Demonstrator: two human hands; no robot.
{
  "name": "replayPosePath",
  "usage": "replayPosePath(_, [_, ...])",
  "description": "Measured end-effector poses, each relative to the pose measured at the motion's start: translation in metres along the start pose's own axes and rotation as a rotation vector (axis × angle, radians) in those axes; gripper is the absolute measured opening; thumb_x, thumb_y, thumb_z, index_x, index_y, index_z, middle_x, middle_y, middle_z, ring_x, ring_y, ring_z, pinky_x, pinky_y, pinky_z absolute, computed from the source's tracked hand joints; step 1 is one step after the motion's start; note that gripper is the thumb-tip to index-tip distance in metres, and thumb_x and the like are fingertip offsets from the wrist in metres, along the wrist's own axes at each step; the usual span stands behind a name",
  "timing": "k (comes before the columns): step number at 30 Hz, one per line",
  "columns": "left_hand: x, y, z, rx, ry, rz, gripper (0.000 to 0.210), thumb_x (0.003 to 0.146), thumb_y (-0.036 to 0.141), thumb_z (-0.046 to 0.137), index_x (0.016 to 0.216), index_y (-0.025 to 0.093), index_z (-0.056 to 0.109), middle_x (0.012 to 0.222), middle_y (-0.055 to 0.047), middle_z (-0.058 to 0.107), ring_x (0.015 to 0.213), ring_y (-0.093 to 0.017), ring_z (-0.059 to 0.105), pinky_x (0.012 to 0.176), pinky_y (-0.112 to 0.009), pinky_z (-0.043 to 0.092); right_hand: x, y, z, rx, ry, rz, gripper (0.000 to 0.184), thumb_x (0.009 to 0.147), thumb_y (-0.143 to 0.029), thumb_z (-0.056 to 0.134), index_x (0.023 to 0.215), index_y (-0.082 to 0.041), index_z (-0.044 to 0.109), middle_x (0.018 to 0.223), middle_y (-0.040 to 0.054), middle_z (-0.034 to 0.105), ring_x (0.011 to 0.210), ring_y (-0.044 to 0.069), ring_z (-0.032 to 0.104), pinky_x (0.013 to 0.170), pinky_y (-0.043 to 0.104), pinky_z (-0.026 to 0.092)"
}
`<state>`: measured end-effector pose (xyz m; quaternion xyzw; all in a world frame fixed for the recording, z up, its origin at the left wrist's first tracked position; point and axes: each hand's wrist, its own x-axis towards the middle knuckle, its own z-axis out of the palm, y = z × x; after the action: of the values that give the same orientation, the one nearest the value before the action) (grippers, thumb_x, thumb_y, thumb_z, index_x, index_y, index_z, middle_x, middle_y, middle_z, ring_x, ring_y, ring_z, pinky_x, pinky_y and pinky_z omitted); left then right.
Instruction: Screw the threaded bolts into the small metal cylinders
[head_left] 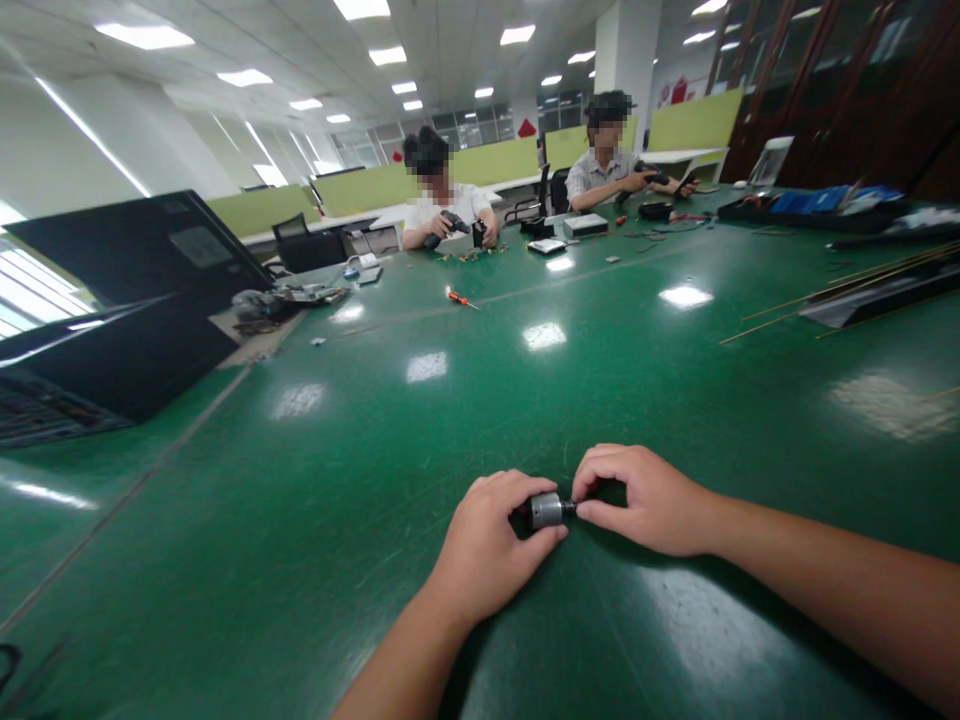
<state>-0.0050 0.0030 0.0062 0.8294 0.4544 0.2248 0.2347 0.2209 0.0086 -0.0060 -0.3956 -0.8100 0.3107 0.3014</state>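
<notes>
Low in the head view, a small silver metal cylinder with a narrower dark end lies on its side just above or on the green tabletop; whether it touches cannot be told. Around its body curl the fingers and thumb of my left hand, closed on it. Its dark end points right, where the thumb and index finger of my right hand pinch it. The part of the cylinder inside my left palm is hidden.
Farther off on the green table lies an orange-handled screwdriver. A large black panel-like case stands left. Thin rods and a black tray are right. Two people work at the far edge with tools.
</notes>
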Motion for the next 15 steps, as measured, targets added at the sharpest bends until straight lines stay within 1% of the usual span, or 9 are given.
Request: replayPosePath(15, [0.0005,0.0009,0.0010,0.007,-0.012,-0.013,0.029,0.074,0.022,0.078,0.102,0.027,0.069,0.093,0.000,0.071,0.089,-0.021,0.063,0.083,-0.036,0.045,0.0000,-0.0014,-0.0014,-0.002,-0.010,0.008,0.007,0.082,-0.015,0.068,0.087,-0.020,0.069,0.085,0.0014,0.069,0.083,0.018,0.062,0.078,0.031,0.046])
